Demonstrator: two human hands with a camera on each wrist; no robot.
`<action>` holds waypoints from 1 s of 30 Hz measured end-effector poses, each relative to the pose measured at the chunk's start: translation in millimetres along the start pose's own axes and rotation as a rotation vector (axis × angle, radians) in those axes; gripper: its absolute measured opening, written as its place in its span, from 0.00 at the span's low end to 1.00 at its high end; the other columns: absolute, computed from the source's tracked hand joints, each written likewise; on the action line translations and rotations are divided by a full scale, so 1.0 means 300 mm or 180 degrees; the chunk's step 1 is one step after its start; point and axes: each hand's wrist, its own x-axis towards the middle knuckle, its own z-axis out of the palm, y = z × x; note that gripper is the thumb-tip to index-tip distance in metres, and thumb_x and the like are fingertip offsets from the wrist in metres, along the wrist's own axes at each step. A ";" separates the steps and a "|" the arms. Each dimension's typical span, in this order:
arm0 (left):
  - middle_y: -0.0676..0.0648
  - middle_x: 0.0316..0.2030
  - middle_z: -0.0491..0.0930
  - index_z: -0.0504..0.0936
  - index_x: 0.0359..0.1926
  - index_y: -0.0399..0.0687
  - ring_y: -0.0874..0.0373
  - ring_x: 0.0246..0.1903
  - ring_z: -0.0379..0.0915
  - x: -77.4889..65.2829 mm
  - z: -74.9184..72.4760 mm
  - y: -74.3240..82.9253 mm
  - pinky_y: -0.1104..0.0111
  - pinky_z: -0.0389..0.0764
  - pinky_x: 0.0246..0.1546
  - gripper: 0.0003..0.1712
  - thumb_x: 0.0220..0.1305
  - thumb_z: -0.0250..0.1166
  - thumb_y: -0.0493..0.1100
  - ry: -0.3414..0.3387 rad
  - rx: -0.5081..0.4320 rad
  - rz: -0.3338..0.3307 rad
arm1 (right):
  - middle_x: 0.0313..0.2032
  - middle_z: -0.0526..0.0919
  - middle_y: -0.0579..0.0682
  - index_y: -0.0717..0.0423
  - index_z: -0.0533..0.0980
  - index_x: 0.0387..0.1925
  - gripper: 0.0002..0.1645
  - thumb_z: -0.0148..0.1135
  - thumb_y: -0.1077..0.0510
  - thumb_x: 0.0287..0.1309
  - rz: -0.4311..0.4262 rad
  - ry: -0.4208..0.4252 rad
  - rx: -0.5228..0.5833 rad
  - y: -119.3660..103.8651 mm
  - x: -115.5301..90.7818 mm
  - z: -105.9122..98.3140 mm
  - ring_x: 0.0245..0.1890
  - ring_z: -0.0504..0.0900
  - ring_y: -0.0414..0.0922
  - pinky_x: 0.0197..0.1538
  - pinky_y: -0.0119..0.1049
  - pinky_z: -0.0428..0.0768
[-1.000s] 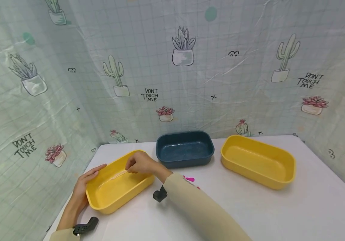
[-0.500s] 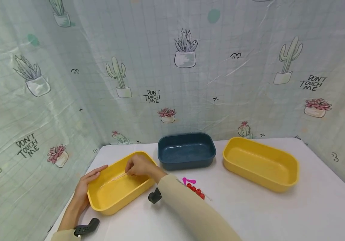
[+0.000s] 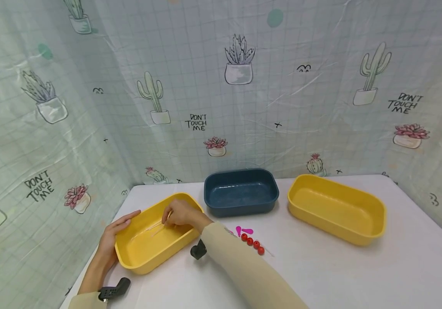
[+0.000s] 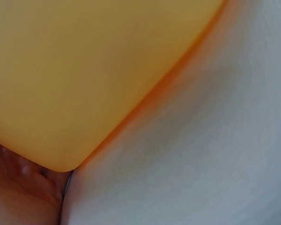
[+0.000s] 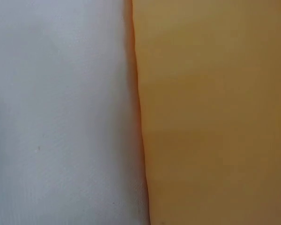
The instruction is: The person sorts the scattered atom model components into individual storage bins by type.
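Note:
In the head view my left hand (image 3: 109, 240) rests along the left outer wall of a yellow bin (image 3: 149, 268), its fingers extended at the rim. The left wrist view shows part of that hand (image 4: 25, 187) against the bin's wall (image 4: 93, 84). My right hand (image 3: 180, 213) reaches inside the bin with curled fingers, pinching a thin pale stick (image 3: 158, 232) close above the floor. Beside it lies another pale stick (image 3: 152, 227). In the right wrist view the bin's outer wall (image 5: 215, 112) fills one side, and the hand is out of sight.
A dark blue bin (image 3: 241, 209) stands at the back middle and a second yellow bin (image 3: 336, 225) at the right. Between them and my right sleeve (image 3: 244, 262) lie several red balls (image 3: 250, 241), pink pieces (image 3: 247, 231) and a thin white stick (image 3: 269, 251).
My right hand has shifted slightly within the bin, and two pale sticks now show apart. My left hand stays at the rim. The red balls have come into view from behind the right sleeve.

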 end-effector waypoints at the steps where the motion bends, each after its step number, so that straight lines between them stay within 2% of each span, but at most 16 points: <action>1: 0.67 0.60 0.80 0.67 0.77 0.46 0.71 0.59 0.78 0.000 -0.001 -0.001 0.76 0.80 0.58 0.28 0.83 0.46 0.47 -0.0009 -0.0019 0.0005 | 0.27 0.81 0.43 0.54 0.89 0.35 0.03 0.72 0.63 0.60 -0.0003 0.0003 -0.0003 0.000 0.000 0.000 0.21 0.75 0.38 0.25 0.25 0.73; 9: 0.68 0.60 0.79 0.69 0.76 0.46 0.73 0.59 0.77 -0.003 -0.002 -0.006 0.77 0.80 0.58 0.27 0.83 0.47 0.47 -0.0006 0.0011 0.0043 | 0.27 0.81 0.44 0.55 0.87 0.35 0.03 0.73 0.64 0.59 0.0043 0.0061 -0.0031 0.001 0.006 0.004 0.20 0.74 0.38 0.24 0.25 0.73; 13: 0.68 0.60 0.79 0.69 0.75 0.46 0.73 0.59 0.77 -0.003 -0.002 -0.002 0.77 0.80 0.59 0.27 0.82 0.47 0.47 -0.0008 -0.0043 0.0058 | 0.26 0.81 0.44 0.53 0.88 0.34 0.03 0.73 0.64 0.59 0.0077 0.0088 -0.0116 -0.005 0.007 0.007 0.20 0.75 0.38 0.24 0.25 0.73; 21: 0.68 0.60 0.78 0.67 0.76 0.45 0.74 0.59 0.77 -0.006 0.001 -0.002 0.77 0.79 0.59 0.28 0.83 0.47 0.48 0.0014 0.0061 0.0037 | 0.27 0.79 0.44 0.50 0.86 0.31 0.04 0.74 0.61 0.59 0.0250 0.0146 -0.0144 -0.006 0.016 0.016 0.21 0.74 0.40 0.25 0.26 0.71; 30: 0.67 0.62 0.77 0.66 0.77 0.45 0.74 0.60 0.76 -0.007 0.007 0.005 0.78 0.79 0.59 0.29 0.82 0.47 0.49 0.0029 0.0083 0.0017 | 0.27 0.79 0.43 0.48 0.87 0.31 0.03 0.75 0.60 0.59 0.0253 0.0178 -0.0218 -0.006 0.022 0.019 0.22 0.75 0.39 0.26 0.25 0.71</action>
